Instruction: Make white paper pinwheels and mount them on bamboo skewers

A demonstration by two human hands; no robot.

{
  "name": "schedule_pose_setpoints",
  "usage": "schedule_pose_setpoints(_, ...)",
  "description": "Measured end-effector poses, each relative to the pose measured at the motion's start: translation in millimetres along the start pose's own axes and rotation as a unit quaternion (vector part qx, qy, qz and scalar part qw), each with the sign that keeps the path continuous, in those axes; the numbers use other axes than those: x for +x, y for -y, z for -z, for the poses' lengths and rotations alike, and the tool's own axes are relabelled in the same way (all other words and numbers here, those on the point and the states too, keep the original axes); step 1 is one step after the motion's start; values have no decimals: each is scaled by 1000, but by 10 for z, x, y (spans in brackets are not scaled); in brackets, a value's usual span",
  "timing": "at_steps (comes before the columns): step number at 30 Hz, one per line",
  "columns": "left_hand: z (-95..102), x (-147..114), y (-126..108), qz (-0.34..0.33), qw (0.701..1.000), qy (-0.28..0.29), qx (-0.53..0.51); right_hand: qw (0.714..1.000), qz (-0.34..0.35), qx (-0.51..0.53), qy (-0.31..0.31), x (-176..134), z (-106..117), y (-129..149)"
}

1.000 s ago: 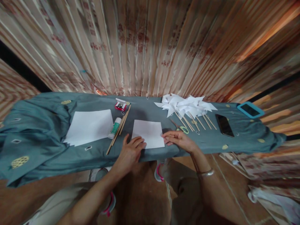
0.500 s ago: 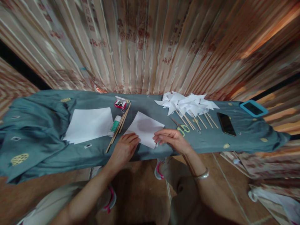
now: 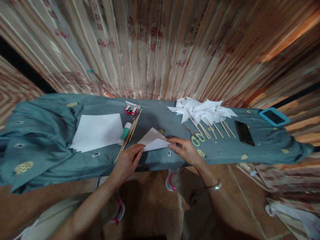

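Note:
A white sheet of paper [image 3: 156, 144] is partly folded, its near corner turned up and over toward the far side. My left hand [image 3: 128, 160] pinches the sheet's left corner between thumb and fingers. On the right corner, my right hand [image 3: 184, 149] closes in the same way. Just left of the sheet lie several thin wooden sticks [image 3: 133, 128] and a green and white glue stick [image 3: 124, 134]. Scissors [image 3: 197, 137] with pale green handles rest beyond my right hand.
A stack of white paper [image 3: 97, 131] is at the left. Behind it is an open red box [image 3: 130, 109]. Paper pinwheels [image 3: 200, 110] on sticks lie back right, beside a dark phone [image 3: 244, 133] and a blue-framed device [image 3: 274, 116]. A green cloth [image 3: 57, 166] covers the narrow table.
The sheet lay flat earlier; now its near corner is lifted and folded over. Both hands have gone from resting at its edges to pinching its side corners.

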State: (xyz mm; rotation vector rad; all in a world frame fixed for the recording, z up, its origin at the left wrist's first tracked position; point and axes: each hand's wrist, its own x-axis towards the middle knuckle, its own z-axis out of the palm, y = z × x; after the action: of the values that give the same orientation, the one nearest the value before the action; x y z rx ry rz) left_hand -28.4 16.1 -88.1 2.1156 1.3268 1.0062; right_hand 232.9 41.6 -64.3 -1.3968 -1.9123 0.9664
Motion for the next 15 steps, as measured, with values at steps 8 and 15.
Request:
schedule_pose_setpoints(8, -23, -77, -141, -114, 985, -14, 126, 996, -60, -8, -62, 165, -168, -134)
schedule_pose_setpoints(15, -255, -260, -172, -169, 954, 84, 233, 988, -77, -87, -106, 181, -221, -117)
